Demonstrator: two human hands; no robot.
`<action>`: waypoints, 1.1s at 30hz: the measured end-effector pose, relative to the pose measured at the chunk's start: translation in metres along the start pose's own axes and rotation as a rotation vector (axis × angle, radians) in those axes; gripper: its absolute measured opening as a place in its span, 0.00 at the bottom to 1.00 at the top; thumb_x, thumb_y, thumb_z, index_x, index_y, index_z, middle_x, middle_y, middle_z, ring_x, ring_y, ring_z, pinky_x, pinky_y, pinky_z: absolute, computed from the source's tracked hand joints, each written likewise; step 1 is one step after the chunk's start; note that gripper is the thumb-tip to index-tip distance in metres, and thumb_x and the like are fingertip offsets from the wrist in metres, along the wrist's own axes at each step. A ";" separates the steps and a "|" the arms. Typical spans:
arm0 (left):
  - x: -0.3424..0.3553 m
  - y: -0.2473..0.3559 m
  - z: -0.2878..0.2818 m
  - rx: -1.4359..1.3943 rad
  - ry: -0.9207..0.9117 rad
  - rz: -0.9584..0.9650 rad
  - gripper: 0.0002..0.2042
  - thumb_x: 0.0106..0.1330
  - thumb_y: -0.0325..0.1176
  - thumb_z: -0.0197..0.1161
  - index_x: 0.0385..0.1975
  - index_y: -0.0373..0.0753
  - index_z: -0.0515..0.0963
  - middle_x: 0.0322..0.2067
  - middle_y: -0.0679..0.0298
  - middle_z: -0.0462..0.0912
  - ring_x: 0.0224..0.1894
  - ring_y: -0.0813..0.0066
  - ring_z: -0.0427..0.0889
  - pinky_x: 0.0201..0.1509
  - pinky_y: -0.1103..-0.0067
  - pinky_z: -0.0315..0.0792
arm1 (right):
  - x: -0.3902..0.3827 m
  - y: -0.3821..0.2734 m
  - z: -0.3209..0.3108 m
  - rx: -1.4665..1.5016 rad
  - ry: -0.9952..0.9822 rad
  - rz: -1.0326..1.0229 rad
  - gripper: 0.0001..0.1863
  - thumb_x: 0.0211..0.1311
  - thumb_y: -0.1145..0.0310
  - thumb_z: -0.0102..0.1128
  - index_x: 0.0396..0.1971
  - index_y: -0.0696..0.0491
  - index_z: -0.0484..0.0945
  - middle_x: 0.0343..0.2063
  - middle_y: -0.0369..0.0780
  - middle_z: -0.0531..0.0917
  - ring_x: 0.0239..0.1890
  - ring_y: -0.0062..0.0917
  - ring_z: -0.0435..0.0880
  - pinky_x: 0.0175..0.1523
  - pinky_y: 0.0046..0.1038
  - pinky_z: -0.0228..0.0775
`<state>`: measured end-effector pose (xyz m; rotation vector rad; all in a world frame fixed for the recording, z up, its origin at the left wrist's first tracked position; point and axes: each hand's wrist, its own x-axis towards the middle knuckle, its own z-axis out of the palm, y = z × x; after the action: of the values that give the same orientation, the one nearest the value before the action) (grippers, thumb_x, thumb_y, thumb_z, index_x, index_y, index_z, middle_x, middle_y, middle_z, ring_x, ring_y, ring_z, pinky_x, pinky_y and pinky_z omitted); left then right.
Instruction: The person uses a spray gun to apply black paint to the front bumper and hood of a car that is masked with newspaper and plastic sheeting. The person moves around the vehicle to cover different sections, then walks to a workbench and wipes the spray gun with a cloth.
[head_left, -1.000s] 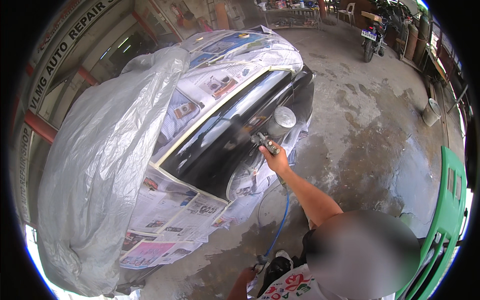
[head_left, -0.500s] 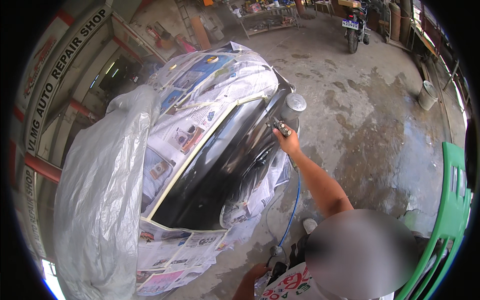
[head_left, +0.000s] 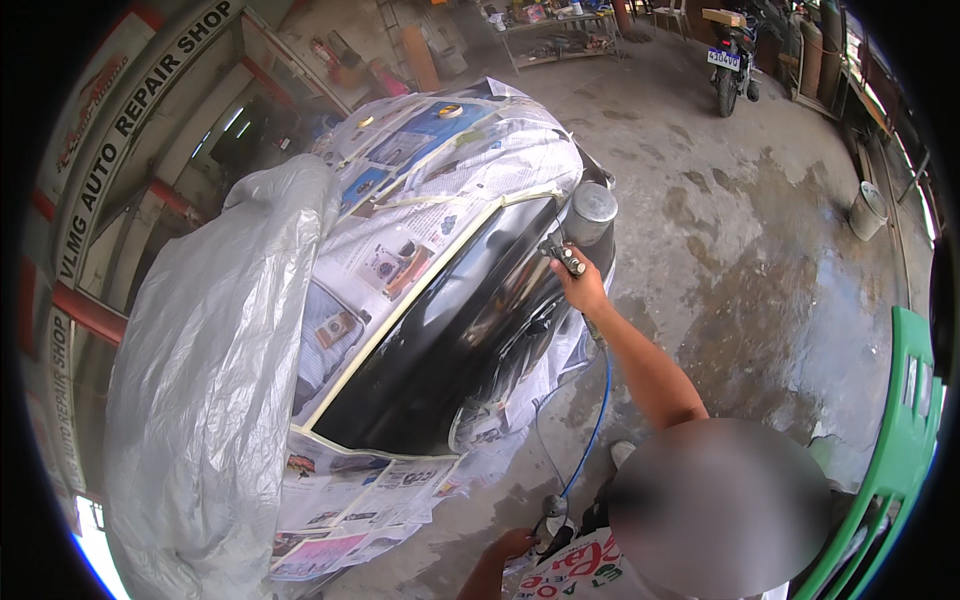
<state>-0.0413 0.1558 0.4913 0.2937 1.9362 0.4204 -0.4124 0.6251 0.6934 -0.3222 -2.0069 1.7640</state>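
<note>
Neither my left hand nor my right hand is in view. Another person [head_left: 610,565], in a printed white shirt and with a blurred head, is in front of me. This person's right hand [head_left: 582,285] grips a spray gun [head_left: 561,254] with a metal cup [head_left: 594,205], held over the far part of a glossy black car panel [head_left: 400,370]. Their left hand [head_left: 515,543] is low beside a blue hose [head_left: 597,420]; what it grips is unclear. Taped newspaper [head_left: 385,255] surrounds the panel, and a silvery plastic sheet [head_left: 200,370] covers the car's left part.
A green car part [head_left: 910,380] stands at the right edge. A bucket [head_left: 866,212] sits on the concrete floor [head_left: 700,280]. A motorcycle [head_left: 730,70], a cluttered rack [head_left: 560,45] and gas cylinders [head_left: 815,65] are at the back. A red-framed shopfront [head_left: 90,300] runs along the left.
The other person's spray gun has moved along the black panel toward its far end, mostly in the first half second. The view has shifted slightly.
</note>
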 end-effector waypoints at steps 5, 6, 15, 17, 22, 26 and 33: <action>-0.057 -0.064 0.028 -0.183 -0.043 -0.175 0.23 0.70 0.50 0.61 0.54 0.40 0.84 0.51 0.47 0.86 0.55 0.49 0.84 0.62 0.62 0.74 | -0.096 -0.038 0.050 0.056 -0.103 0.019 0.24 0.72 0.55 0.66 0.62 0.50 0.77 0.45 0.44 0.88 0.49 0.32 0.86 0.56 0.31 0.74; -0.068 -0.077 0.036 -0.183 -0.029 -0.158 0.23 0.69 0.50 0.61 0.55 0.39 0.84 0.51 0.47 0.86 0.56 0.50 0.84 0.62 0.62 0.73 | -0.114 -0.044 0.059 0.059 -0.109 -0.004 0.24 0.72 0.55 0.66 0.62 0.51 0.77 0.45 0.44 0.88 0.49 0.31 0.86 0.56 0.31 0.74; -0.156 -0.222 0.131 -0.491 -0.020 -0.287 0.23 0.66 0.46 0.66 0.55 0.37 0.84 0.51 0.54 0.87 0.51 0.62 0.83 0.59 0.65 0.73 | -0.272 -0.095 0.173 0.108 -0.257 -0.002 0.23 0.74 0.54 0.64 0.59 0.53 0.77 0.42 0.40 0.86 0.44 0.25 0.81 0.54 0.29 0.73; -0.171 -0.240 0.145 -0.508 -0.014 -0.289 0.22 0.66 0.45 0.66 0.55 0.38 0.84 0.51 0.54 0.87 0.52 0.61 0.83 0.59 0.65 0.73 | -0.299 -0.100 0.194 0.131 -0.279 -0.014 0.22 0.74 0.55 0.64 0.59 0.53 0.78 0.43 0.41 0.87 0.45 0.25 0.81 0.54 0.29 0.73; -0.203 -0.268 0.162 -0.532 0.002 -0.296 0.21 0.65 0.43 0.66 0.56 0.41 0.85 0.53 0.55 0.87 0.52 0.62 0.83 0.59 0.65 0.73 | -0.358 -0.128 0.250 0.137 -0.353 -0.107 0.19 0.74 0.58 0.64 0.57 0.52 0.79 0.42 0.41 0.87 0.45 0.27 0.83 0.53 0.29 0.73; -0.216 -0.274 0.174 -0.565 0.010 -0.305 0.21 0.65 0.43 0.66 0.55 0.42 0.85 0.53 0.55 0.87 0.53 0.61 0.84 0.60 0.65 0.73 | -0.390 -0.143 0.278 0.122 -0.463 -0.064 0.18 0.73 0.58 0.65 0.55 0.52 0.80 0.36 0.38 0.86 0.39 0.24 0.83 0.48 0.28 0.74; -0.214 -0.280 0.190 -0.578 0.070 -0.322 0.22 0.63 0.45 0.68 0.54 0.41 0.85 0.53 0.54 0.87 0.54 0.59 0.85 0.61 0.65 0.74 | -0.380 -0.180 0.279 0.342 -0.586 0.288 0.16 0.74 0.54 0.64 0.51 0.49 0.81 0.20 0.28 0.74 0.17 0.10 0.66 0.19 0.22 0.57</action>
<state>0.2140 -0.1528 0.4836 -0.4062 1.7967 0.7523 -0.1918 0.1799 0.7805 0.0295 -2.0363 2.5743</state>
